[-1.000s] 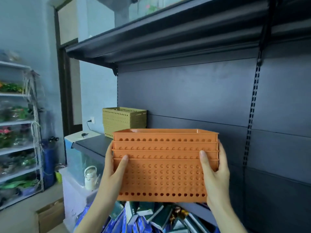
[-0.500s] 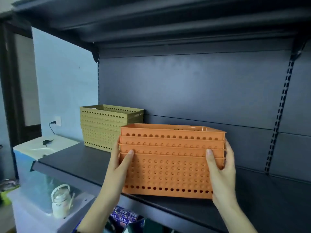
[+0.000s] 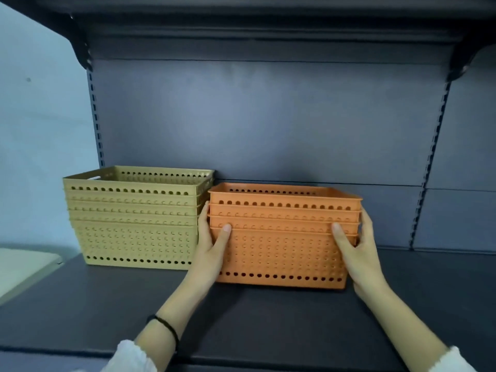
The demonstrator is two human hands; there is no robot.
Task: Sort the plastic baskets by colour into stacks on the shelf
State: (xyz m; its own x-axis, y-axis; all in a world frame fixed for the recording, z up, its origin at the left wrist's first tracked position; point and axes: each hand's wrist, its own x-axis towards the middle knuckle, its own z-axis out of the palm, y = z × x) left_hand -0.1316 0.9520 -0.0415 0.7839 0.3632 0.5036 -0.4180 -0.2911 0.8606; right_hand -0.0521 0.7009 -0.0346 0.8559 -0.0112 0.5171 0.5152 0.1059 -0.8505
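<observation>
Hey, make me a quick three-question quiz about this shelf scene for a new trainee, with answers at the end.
1. True or false: the orange stack stands to the right of the yellow stack on the shelf.
2. Which stack do the hands grip? A) yellow B) orange C) neither
3. Fill in: a black band sits on the ___ wrist.

Key
1. True.
2. B: the left hand and the right hand hold the ends of the orange stack.
3. Left: the black band is there.
</observation>
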